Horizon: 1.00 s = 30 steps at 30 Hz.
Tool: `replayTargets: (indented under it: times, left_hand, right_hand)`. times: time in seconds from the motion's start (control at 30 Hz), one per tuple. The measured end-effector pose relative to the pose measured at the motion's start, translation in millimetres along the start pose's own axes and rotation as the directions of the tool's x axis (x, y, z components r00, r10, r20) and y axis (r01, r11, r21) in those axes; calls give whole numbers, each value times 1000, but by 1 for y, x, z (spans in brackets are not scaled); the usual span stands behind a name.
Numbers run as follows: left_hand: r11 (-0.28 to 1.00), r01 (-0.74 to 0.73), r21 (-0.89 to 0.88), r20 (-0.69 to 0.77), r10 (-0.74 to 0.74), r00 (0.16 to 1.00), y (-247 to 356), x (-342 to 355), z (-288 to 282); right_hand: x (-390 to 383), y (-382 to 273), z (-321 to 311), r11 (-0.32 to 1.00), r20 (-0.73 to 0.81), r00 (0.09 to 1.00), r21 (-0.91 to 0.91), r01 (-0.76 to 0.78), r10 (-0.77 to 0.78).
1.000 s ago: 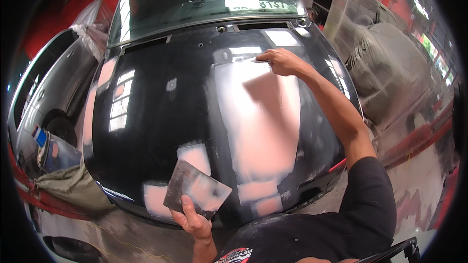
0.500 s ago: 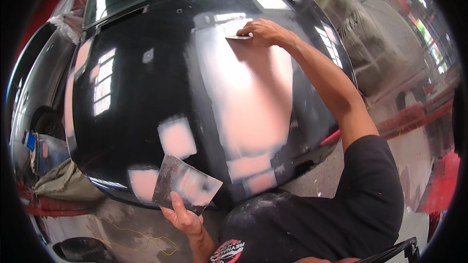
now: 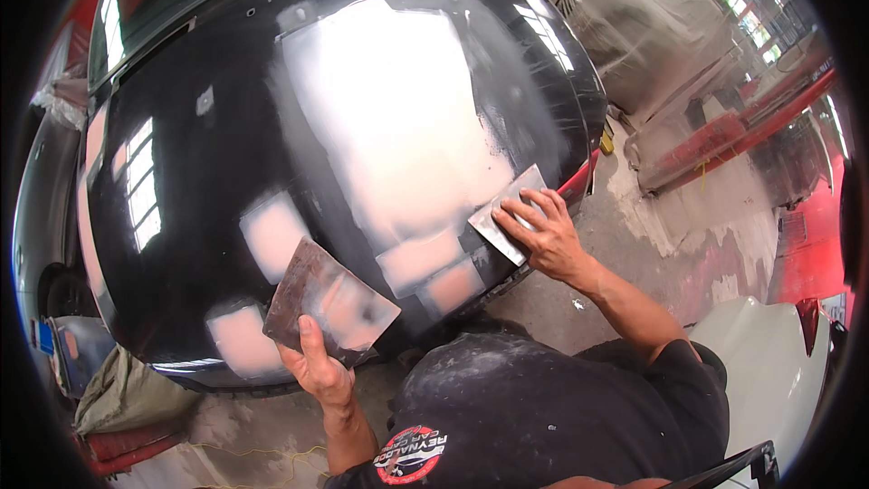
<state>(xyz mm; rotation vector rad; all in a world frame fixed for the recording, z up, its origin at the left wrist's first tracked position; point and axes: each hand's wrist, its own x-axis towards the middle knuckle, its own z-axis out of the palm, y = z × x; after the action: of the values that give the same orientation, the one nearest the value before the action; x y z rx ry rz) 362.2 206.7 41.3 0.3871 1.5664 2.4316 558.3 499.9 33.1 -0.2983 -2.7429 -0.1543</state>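
My left hand [image 3: 322, 369] grips a dark rectangular filler board [image 3: 299, 294] smeared with pink and grey, thumb on its face, above the hood's front edge. With fingers laid across it, my right hand [image 3: 554, 240] holds a thin, flat metal filler spreader [image 3: 491, 225] near the hood's right front edge. Whether its blade touches the surface, I cannot tell. Below me is a black car hood [image 3: 195, 186]. A large pale pink filler patch [image 3: 398, 127] covers its right middle, whitened by glare at the far end. Smaller patches [image 3: 273, 235] lie toward the front.
Plastic sheeting [image 3: 652, 36] drapes a bulky shape at the far right. A red rail [image 3: 751, 122] runs along that side. A pale glossy panel [image 3: 760, 353] stands at the lower right. At the lower left, an olive cloth [image 3: 131, 394] lies beside the car; a yellow cord crosses the floor.
My right hand has drawn the spreader from the far end of the big patch to the hood's right front edge. The view has shifted; my left hand still holds the board.
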Motion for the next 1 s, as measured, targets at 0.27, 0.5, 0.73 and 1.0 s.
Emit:
replayTargets:
  times: [0.27, 0.5, 0.73, 1.0]
  left_hand:
    - [999, 26, -17, -40, -27, 999, -2, 0, 7]
    - [1000, 1, 2, -157, 0, 988, -4, -18, 32]
    - [1000, 9, 22, -241, -3, 971, -6, -41, 28]
    - [999, 48, 21, -90, -46, 995, -1, -41, -6]
  right_hand:
    - [95, 51, -42, 997, -141, 990, 77, 27, -16]
    - [362, 74, 37, 993, 18, 997, 101, 67, -69]
    - [436, 61, 66, 993, 112, 992, 116, 39, -52]
    - [302, 48, 32, 989, 244, 968, 150, 16, -52]
